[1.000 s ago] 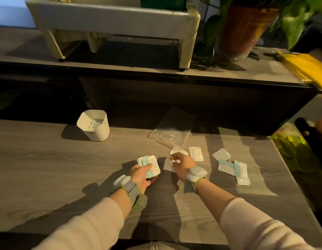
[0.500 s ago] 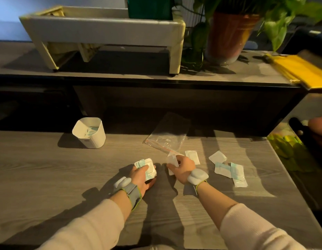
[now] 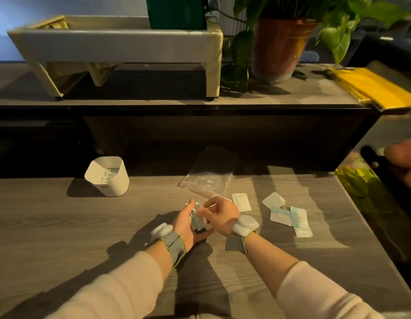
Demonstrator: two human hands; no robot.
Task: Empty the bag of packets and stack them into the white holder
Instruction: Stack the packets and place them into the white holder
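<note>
Bag [image 3: 209, 178] lies flat just beyond your R hand [image 3: 223, 215] & looks empty, so the emptying step seems done. White holder [image 3: 110, 183] sits well off, beyond & to the left of your L hand [image 3: 185, 224]. It already has a few pkts standing in it, so I'd judge stacking approx. partway.

Your L hand grips a small stack [image 3: 196, 221] held on edge, fingers wrapped round it. R hand has its fingers curled, thumb & forefinger pinching at the top of that same stack. Blur hides whether it's adding a separate pkt.

Left to do: a single pkt [image 3: 241, 202] lies just right of your R hand, & a loose cluster [image 3: 280, 216] of about four sits further right, some overlapping. Those want gathering, then the lot goes to the holder.

Around you: a raised shelf [image 3: 154, 103] beyond both hands carries a cream stand [image 3: 121, 40], a plant pot [image 3: 278, 49] & a yellow item [image 3: 375, 88] far right. Another person's hand [image 3: 402, 157] w/ a dark object shows at the far right edge, well apart from yours. Only the bag, close to your R hand, looks likely to snag a reach.
</note>
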